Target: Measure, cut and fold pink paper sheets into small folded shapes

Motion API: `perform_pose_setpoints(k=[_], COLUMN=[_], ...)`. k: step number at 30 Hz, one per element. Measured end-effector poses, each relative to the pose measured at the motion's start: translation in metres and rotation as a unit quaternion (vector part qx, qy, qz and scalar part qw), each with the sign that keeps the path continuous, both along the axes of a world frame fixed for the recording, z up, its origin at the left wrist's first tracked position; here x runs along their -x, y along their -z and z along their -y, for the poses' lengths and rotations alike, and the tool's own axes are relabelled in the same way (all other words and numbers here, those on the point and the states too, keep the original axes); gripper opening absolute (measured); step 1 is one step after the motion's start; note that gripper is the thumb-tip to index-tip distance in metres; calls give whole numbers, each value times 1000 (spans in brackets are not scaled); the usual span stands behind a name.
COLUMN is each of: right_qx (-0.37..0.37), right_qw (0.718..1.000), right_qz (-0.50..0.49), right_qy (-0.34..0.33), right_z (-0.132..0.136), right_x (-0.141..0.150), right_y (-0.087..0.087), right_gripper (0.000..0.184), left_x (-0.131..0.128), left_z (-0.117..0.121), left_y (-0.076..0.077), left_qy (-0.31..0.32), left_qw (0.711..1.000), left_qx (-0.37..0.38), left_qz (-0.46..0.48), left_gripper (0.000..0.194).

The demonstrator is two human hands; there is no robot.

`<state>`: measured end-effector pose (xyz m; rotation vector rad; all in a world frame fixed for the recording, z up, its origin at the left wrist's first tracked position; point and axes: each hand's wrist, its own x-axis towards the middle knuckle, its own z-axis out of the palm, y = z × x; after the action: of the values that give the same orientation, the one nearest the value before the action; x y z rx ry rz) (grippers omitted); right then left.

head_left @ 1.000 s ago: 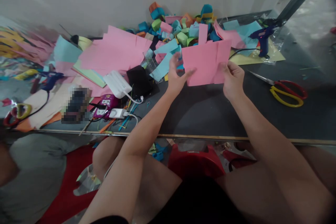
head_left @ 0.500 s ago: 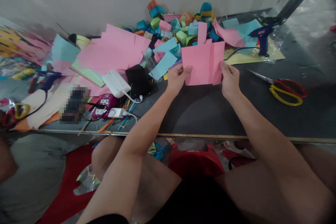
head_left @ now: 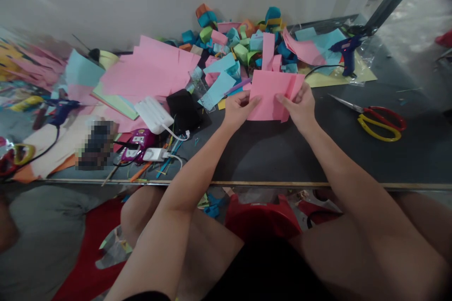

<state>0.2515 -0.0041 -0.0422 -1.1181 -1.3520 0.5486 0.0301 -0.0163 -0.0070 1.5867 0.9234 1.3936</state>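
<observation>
A sheet of pink paper (head_left: pixel 270 90), creased along its right part, is held up above the dark table between my two hands. My left hand (head_left: pixel 238 112) pinches its left edge, thumb on the near face. At the right side, my right hand (head_left: pixel 301 107) grips the paper, its thumb pressed on the face near the crease and its fingers behind the folded flap. Just beyond the sheet rises a heap of small coloured paper pieces (head_left: pixel 243 49), with a pink strip (head_left: pixel 268 51) standing out of it.
Scissors (head_left: pixel 379 122) with red and yellow handles lie at the right, below a blue glue gun (head_left: pixel 348 54). To the left are pink sheets (head_left: pixel 151 68), a white power bank (head_left: pixel 154 114), a purple power socket (head_left: pixel 139 143) and another glue gun (head_left: pixel 62 110). Someone sits at far left.
My right hand has shifted inward from the paper's right edge, its thumb now on the face by the crease. The right flap is tilted more, and the sheet sits slightly lower.
</observation>
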Motion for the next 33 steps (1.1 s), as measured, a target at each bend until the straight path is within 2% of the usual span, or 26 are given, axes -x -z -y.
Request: perform_pose_setpoints(k=[5, 10, 15, 19, 25, 33], right_qx=[-13, 17, 40, 35, 29, 17], right_qw=[1000, 994, 988, 987, 982, 987], right_qz=[-6, -107, -147, -156, -184, -160], right_qy=[-3, -15, 40, 20, -4, 1], right_z=[3, 9, 13, 17, 27, 23], right_x=[3, 3, -1, 0, 6, 2], right_y=[-6, -20, -27, -35, -47, -41], right_gripper=[61, 44, 58, 56, 54, 58], left_x=[-2, -2, 0, 4, 12, 18], left_z=[1, 2, 2, -4, -13, -33], left_y=[-3, -7, -12, -11, -4, 22], left_qy=[5, -7, -21, -46, -56, -30], left_qw=[999, 998, 997, 997, 998, 999], left_qx=[16, 16, 0, 11, 27, 21], left_qz=[43, 67, 80, 56, 28, -27], left_gripper=[54, 54, 53, 48, 51, 57])
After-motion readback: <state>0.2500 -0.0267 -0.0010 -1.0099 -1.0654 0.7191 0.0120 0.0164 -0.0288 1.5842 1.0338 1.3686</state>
